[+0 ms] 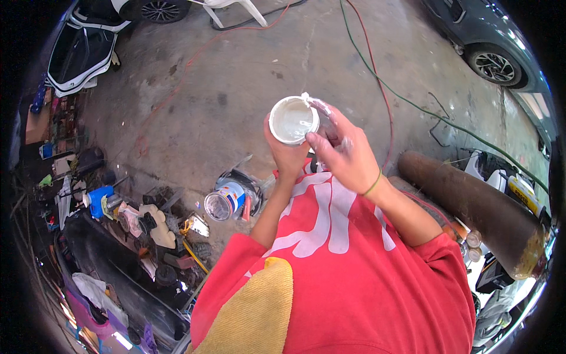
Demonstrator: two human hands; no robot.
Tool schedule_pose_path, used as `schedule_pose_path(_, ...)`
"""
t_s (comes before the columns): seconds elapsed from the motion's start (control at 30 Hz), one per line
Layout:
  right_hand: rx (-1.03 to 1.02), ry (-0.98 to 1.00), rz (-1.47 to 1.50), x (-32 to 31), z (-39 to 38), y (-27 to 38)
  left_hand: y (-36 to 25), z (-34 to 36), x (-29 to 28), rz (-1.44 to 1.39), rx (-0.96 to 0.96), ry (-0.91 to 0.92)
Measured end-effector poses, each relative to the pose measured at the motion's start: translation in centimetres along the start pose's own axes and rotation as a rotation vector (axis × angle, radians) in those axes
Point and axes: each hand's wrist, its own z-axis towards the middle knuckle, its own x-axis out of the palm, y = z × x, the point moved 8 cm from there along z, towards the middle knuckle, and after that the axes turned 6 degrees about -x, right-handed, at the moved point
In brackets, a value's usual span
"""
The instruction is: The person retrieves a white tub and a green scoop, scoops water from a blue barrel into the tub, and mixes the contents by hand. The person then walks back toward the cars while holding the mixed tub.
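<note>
A round white tub (290, 123), its mouth facing up, is held in front of my body. White residue coats its inner wall. My left hand (288, 158) is wrapped round the tub from the near left side. My right hand (348, 150) is at the tub's right side, smeared with white paste, with index finger and thumb apart. The index finger reaches the far right rim beside a lump of white paste (305, 97). My right thumb tip is at the near right rim. The other right fingers are partly hidden behind the thumb.
An open can with a blue label (226, 201) stands low at my left. Car parts and clutter (156, 230) line the left side. A brown cylinder (471, 206) lies at right. Red and green hoses (407, 101) cross the concrete floor. A dark car (501, 53) stands far right.
</note>
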Motion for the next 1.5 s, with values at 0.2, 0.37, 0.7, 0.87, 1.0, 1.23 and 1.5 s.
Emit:
schedule_pose_path(0.2, -0.068, 0.222, -0.855, 1.3, 0.0, -3.5, -1.7, -0.5, 0.2, 0.215, 0.016, 0.009)
schedule_pose_path(0.37, 0.054, 0.398, -0.979, 1.4, 0.1, -4.9, -1.7, 0.1, 0.0, 0.332, 0.066, 0.014)
schedule_pose_path(0.7, 0.483, 0.319, 0.134, 1.6, 0.2, -7.8, -1.9, 0.3, 1.2, 0.392, 0.172, 0.082)
schedule_pose_path(0.87, 0.046, 0.170, -0.203, -4.1, 1.2, -4.0, 0.6, 1.6, 0.7, 0.195, -0.013, 0.276)
schedule_pose_path(1.0, -0.247, 0.273, -0.803, -7.1, 0.8, -2.4, -1.3, 2.0, 1.2, -0.050, -0.190, 0.645)
schedule_pose_path(1.23, -0.530, 0.422, -0.987, -3.5, 0.0, 4.8, -4.8, 1.3, 0.9, -0.126, -0.243, 0.959)
schedule_pose_path(1.5, 0.566, 0.403, 0.689, -1.7, -3.1, 3.3, -7.0, 1.7, 1.7, -0.084, -0.100, 0.827)
